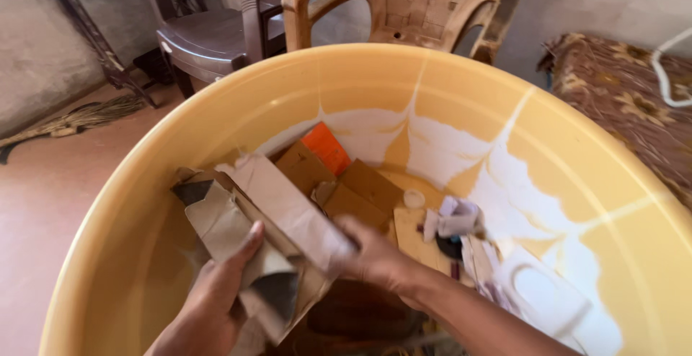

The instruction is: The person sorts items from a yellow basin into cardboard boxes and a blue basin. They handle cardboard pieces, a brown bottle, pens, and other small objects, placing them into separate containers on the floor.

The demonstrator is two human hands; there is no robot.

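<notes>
Room entry: I am seeing a reddish floor (43,197), grey walls, a dark plastic chair (209,35) and a tan plastic chair (425,3) standing behind the work area, a straw broom (79,118) lying on the floor at left, and a brown flowered cloth (627,104) at right with a white cord (667,75) running over it.

Work area: a large yellow plastic tub (577,147) is filling most of the view, its inner wall streaked with white. Scrap is lying in the bottom: flat brown cardboard pieces (360,194), an orange carton (326,147) leaning toward the back, a small round white lid (414,198), crumpled white wrappers (454,219) and white packaging (540,295) at lower right.

Grip: the left hand (216,298) is reaching into the tub from below and is closing around a crumpled brown paper bag (249,237), thumb pressing on the upper face, the other fingers hidden under the paper. I am noting a firm, closed grasp. The bag is sitting at the left of the tub, lifted at an angle above the cardboard.

The right hand (375,259) is crossing in from the lower right and is meeting the lower right end of the same bag. The fingertips are blurring into the paper edge, so I cannot tell whether they are pinching it or merely touching.
</notes>
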